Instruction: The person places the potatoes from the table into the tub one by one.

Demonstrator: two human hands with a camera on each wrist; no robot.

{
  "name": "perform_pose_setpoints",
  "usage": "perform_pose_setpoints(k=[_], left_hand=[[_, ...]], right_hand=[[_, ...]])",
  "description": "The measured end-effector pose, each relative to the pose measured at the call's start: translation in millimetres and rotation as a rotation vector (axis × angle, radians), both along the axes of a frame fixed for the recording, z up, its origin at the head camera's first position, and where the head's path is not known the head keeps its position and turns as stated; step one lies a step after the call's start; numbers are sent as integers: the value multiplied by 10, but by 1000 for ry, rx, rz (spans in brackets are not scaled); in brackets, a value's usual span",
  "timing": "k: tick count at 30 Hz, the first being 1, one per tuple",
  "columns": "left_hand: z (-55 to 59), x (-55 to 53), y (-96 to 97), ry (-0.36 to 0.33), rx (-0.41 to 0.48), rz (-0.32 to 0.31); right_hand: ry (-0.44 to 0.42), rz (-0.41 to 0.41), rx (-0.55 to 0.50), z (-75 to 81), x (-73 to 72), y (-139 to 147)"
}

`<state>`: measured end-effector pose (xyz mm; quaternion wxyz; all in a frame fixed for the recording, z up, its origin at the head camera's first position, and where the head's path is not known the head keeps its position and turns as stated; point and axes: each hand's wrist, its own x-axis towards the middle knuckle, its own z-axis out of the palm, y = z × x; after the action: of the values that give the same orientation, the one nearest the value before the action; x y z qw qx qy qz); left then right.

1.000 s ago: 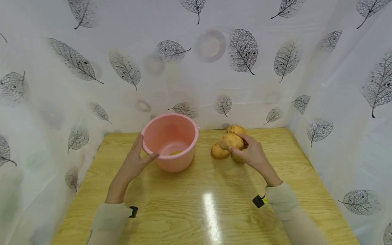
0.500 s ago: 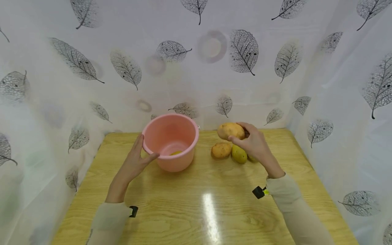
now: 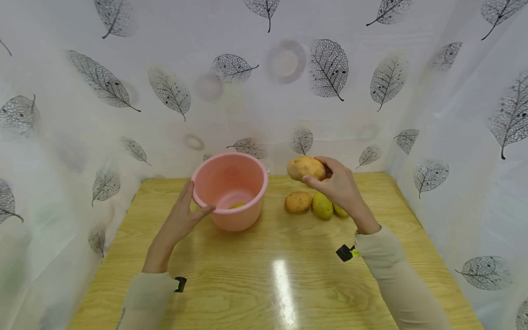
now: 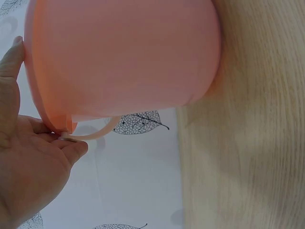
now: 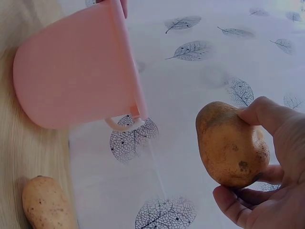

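Note:
My right hand [image 3: 342, 187] pinches a large brown potato [image 3: 305, 168] between thumb and fingers, held in the air right of the bucket. Dark blemishes mark its skin in the right wrist view. At the left, my left hand [image 3: 176, 227] holds the rim of a pink plastic bucket [image 3: 239, 221], thumb on the near edge and fingers along the left side. The bucket stands upright on the table. Part of a yellow thing [image 3: 237, 206] shows at its bottom, too little to name. Below the raised potato lie another potato [image 3: 298, 202] and yellow-green, smooth oval fruit [image 3: 322, 206].
Another yellow-green piece [image 3: 340, 211] lies beside the fruit, partly hidden by my right hand. The bucket's pale handle [image 4: 97, 135] hangs at its side. A leaf-print curtain [image 3: 284, 105] encloses the back and sides of the wooden table [image 3: 239, 279].
My right hand has lifted the potato from the pile, up and then slightly left, uncovering the yellow-green fruit. My left hand has stayed on the bucket rim.

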<state>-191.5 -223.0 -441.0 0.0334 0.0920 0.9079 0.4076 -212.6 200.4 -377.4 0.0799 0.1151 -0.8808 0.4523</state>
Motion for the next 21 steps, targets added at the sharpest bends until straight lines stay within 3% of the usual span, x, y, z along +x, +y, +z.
perform_pose_setpoints(k=[10, 21], left_hand=[[11, 5, 12, 9, -4, 6], [12, 0, 9, -7, 2, 15]], right_hand=[[1, 55, -48, -23, -106, -308], [-9, 119, 11, -5, -317, -746]])
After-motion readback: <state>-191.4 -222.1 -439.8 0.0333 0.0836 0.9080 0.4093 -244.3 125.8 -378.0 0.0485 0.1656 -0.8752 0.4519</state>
